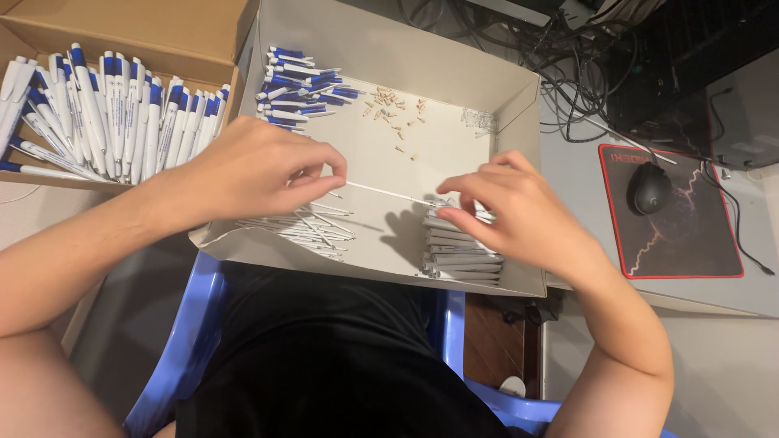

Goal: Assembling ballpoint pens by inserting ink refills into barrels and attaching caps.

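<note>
A thin white refill rod [381, 191] was pinched at opposite ends by the left hand [251, 166] and the right hand [519, 211] above the cardboard tray [454, 61].

Finished pens [105, 113] lie left of the tray [454, 105]; mouse [648, 188] lies right

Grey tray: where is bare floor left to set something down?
Bare floor in the grey cardboard tray: the middle strip between the small tan tips and the thin white refill that both hands pinch. Crowded: blue-white pen tops, white barrels, refill pile.
</note>
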